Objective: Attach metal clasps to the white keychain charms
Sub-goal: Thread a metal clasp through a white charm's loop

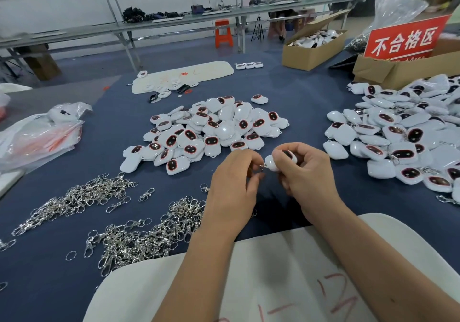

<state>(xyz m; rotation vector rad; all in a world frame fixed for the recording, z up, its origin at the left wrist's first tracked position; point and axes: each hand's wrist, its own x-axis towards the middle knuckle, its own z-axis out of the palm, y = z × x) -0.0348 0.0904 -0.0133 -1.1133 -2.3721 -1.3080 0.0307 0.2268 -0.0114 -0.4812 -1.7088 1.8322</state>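
Blue table cloth ran bare in strips between the heaps; the widest open patch lay at centre, just under the hands. White board covered the near edge at lower centre, both forearms crossing it. Far edge of the table fell away at upper left, beyond a second pale board.

Left hand sat at frame centre, back of hand up, fingers curled tight and pinching a metal clasp, mostly hidden. Right hand just beside it, fingers curled round one white charm, dark face showing at the thumb. Clasp met the charm's left end, between the two hands, above the cloth.

Loose charm pile lay just above the hands. Larger charm heap crowded the right edge. Clasp heaps filled lower left. Plastic bags at left edge. Cardboard boxes and a red sign at upper right.
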